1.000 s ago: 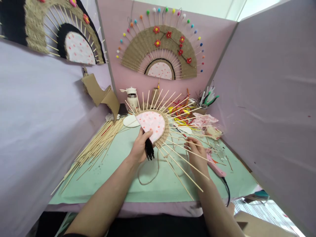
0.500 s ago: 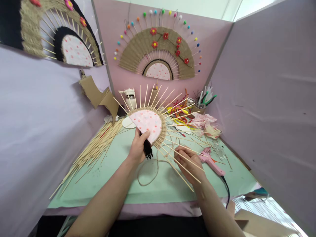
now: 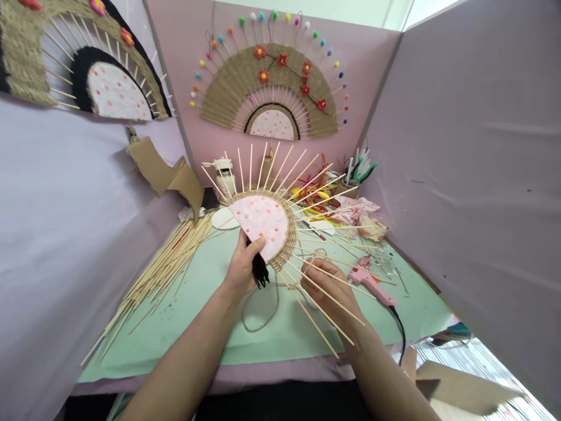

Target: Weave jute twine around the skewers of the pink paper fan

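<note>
My left hand [image 3: 243, 263] grips the lower straight edge of a half-round fan [image 3: 263, 219], thumb on its pink dotted cloth face. Thin sticks [image 3: 302, 168] spread from the fan's rim, which is woven with tan twine. Black yarn strands [image 3: 261, 272] hang beside my left fingers. Behind the lower right sticks, my right hand [image 3: 326, 286] is closed, its fingertips pinched on the tan twine [image 3: 259, 331]. A slack loop of that twine droops below the fan towards the table.
A pink glue gun [image 3: 372, 285] lies to the right with its cord running off the front edge. Loose sticks [image 3: 153, 272] are heaped at the left. Behind are a white jar [image 3: 225, 180], coloured pipe cleaners [image 3: 322, 196] and a tool cup [image 3: 348, 188]. Finished fans [image 3: 214, 102] hang on the walls.
The fan has turned and tilted slightly, its lower sticks reaching a little further down. My right hand has shifted slightly among the sticks. The whole view has moved a little.
</note>
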`<act>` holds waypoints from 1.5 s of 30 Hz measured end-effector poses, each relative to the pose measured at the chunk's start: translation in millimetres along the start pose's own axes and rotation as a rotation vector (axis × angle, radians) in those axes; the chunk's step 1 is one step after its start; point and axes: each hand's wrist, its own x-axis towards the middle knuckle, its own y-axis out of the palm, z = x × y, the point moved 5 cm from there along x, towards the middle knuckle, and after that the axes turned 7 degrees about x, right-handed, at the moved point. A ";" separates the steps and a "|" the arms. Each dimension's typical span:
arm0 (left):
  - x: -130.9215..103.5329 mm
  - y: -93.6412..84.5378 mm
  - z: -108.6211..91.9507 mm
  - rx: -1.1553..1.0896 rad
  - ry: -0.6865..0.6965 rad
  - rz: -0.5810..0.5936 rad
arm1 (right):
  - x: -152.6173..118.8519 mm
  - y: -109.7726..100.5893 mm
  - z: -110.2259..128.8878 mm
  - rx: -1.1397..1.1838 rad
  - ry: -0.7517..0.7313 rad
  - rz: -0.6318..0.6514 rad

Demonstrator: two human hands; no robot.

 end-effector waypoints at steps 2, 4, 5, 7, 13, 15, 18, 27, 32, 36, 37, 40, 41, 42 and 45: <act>-0.9 0.7 -0.6 0.002 0.000 0.004 | -0.4 0.6 0.4 -0.020 -0.017 0.017; -1.5 1.5 -1.1 0.004 -0.005 0.006 | -0.7 1.1 0.5 -0.038 -0.031 0.034; -1.7 1.9 -1.3 0.005 -0.008 0.004 | -0.8 1.3 0.4 -0.044 -0.036 0.040; -1.8 2.4 -1.6 0.007 -0.013 0.000 | -0.9 1.8 0.3 -0.048 -0.040 0.048; -1.8 2.4 -1.5 0.023 -0.010 -0.004 | -1.3 2.0 -0.9 -0.025 -0.032 0.046; -1.6 2.1 -1.2 0.032 -0.005 -0.002 | -1.2 0.4 -2.5 -0.014 -0.025 0.024; -0.9 1.6 -0.6 0.044 0.009 -0.001 | -1.5 -1.8 -5.5 0.042 0.001 -0.012; 0.5 -0.3 -2.5 0.072 0.040 -0.035 | 2.6 -7.0 -7.4 0.086 0.026 -0.013; 1.0 -1.3 -4.2 0.057 0.044 -0.071 | 5.3 -8.9 -11.7 0.029 0.025 0.020; 1.5 -0.9 -4.9 0.053 0.052 -0.080 | 4.4 -9.5 -13.2 0.014 -0.013 0.033; 1.6 -0.6 -4.8 0.052 0.051 -0.079 | 4.0 -9.2 -12.9 0.018 -0.025 0.041; 1.8 -0.9 -4.4 0.048 0.039 -0.091 | 2.6 -6.7 -11.1 0.019 -0.055 0.071; 1.8 -1.1 -4.3 0.052 0.033 -0.097 | 2.0 -5.6 -10.1 0.018 -0.067 0.079; 1.7 -1.3 -4.3 0.056 0.027 -0.102 | 1.5 -4.6 -9.0 0.016 -0.080 0.084; 1.3 -1.0 -5.2 0.064 0.025 -0.108 | 0.4 -3.2 -6.5 -0.009 -0.123 0.086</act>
